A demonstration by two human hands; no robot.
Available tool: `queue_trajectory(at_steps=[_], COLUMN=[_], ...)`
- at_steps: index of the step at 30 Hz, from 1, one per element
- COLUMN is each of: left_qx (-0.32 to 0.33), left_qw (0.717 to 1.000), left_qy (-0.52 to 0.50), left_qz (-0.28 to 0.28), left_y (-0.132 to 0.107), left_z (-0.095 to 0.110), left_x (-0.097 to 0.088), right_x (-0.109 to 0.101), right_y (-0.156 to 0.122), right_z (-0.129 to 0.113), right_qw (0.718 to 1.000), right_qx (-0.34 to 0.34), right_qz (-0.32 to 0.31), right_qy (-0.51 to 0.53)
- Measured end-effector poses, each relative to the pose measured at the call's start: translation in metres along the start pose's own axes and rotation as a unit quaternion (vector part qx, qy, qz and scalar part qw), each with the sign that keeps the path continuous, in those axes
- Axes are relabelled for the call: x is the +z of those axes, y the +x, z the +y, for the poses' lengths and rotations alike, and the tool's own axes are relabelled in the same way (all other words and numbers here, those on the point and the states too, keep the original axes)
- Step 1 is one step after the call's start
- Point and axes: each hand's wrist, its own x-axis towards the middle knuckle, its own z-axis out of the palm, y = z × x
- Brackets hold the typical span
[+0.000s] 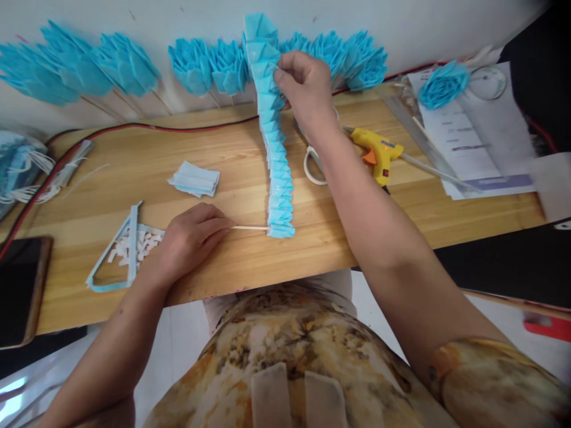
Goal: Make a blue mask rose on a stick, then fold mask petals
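A long pleated strip of blue folded material (pixel 279 160) runs up the wooden table toward the wall. Near its upper end, my right hand (pixel 307 83) pinches the strip's edge between thumb and fingers. My left hand (pixel 191 238) rests near the front edge, closed on a thin pale stick (pixel 250 227) whose far tip meets the strip's lower end. Between the hand and the wall lies a small stack of light blue folded pieces (pixel 195 179). Beside my left wrist are a heap of white scraps (pixel 138 245) and a bent blue band (pixel 132 246).
Blue flowers on sticks (pixel 190 65) lean along the wall. To the right lie a yellow glue gun (pixel 378 153), scissors (pixel 314 166), papers (pixel 473 137) and a blue rosette (pixel 444 84). A red-black cable (pixel 178 127) crosses the back; a dark phone-like device (pixel 22 291) sits front left.
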Motion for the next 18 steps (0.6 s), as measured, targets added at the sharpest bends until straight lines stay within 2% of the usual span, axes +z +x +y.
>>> queue_trajectory(at_steps=[6,18], left_qx=[-0.005,-0.016], left_qw=[1.0,1.0], left_qy=[0.0,-0.005], left_qz=[-0.002,-0.01], left_y=[0.0001,-0.0008], left_z=[0.0012,0.0013], left_x=[-0.0009,-0.0016], right_x=[-0.0009,-0.0007], right_y=[0.0004,-0.0009], right_z=[0.0007,0.0001], right_qw=[1.0,0.999], right_qx=[0.015,-0.018], right_qz=[0.004,-0.003], right_qy=[-0.021,0.033])
